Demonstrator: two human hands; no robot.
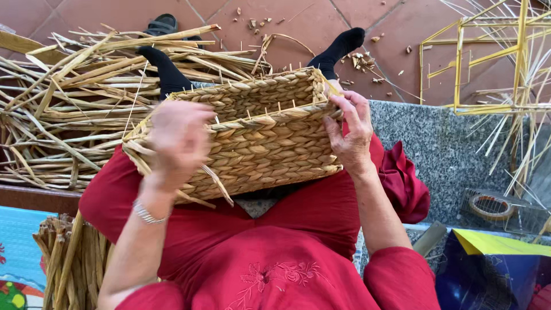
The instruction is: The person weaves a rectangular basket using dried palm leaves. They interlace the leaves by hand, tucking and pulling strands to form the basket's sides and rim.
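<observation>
Above a terracotta tile floor (229, 17), a half-woven basket (258, 138) rests on the person's red lap. The left hand (178, 140) looks blurred, fingers curled at its left corner; the right hand (351, 135) pinches the right rim. It seems light, stiff-walled, best gripped by the rim.
</observation>
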